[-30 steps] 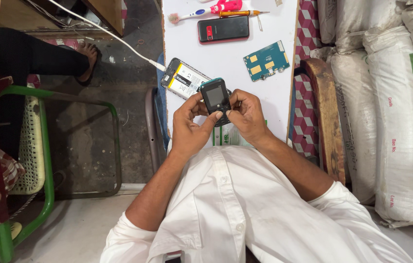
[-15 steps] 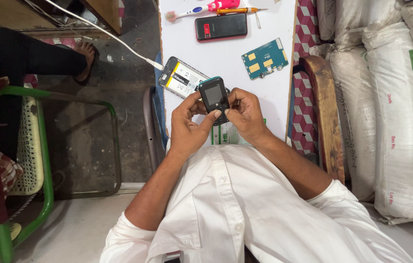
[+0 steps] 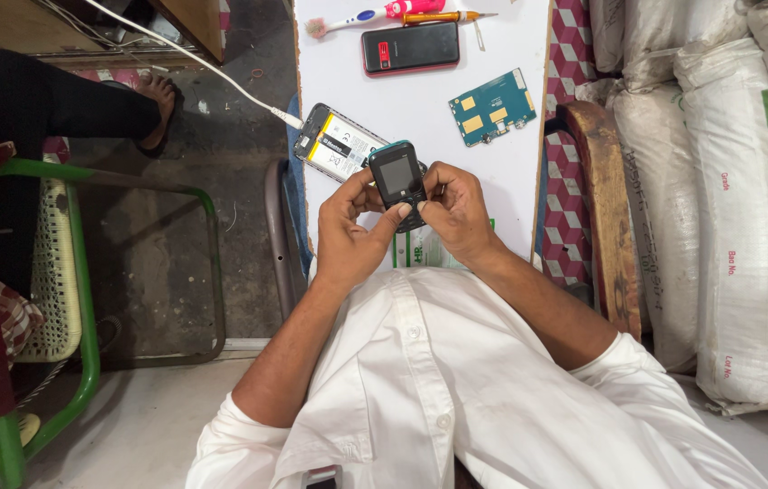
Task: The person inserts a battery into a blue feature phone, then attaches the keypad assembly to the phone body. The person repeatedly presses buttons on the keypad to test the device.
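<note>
I have both hands up over the near edge of the desk, and between them sits a small dark keypad phone with a teal rim, screen facing up at me and unlit. My left hand wraps its left side from below, fingers curled tight against the casing, the thumb laid across the lower part where the keys are. My right hand closes on the right side, fingers bent over the edge and the thumb pressing in beside the left one. Both grips are narrow and firm on the phone, which is held clear of the white desk surface, tilted slightly to the left.

Just behind the phone, toward the desk's left edge, lies an opened handset with its battery showing, and a white cable runs from it off the left edge toward the far left. Toward the right edge lies a bare green circuit board. Near the far edge is a dark flat phone with a red trim, and beyond it, right at the far edge, a toothbrush and an orange-handled screwdriver lie end to end.

To the right of the desk stand stacked white sacks. To the left is a green metal chair frame, and further back another person's sandalled foot rests on the floor.
</note>
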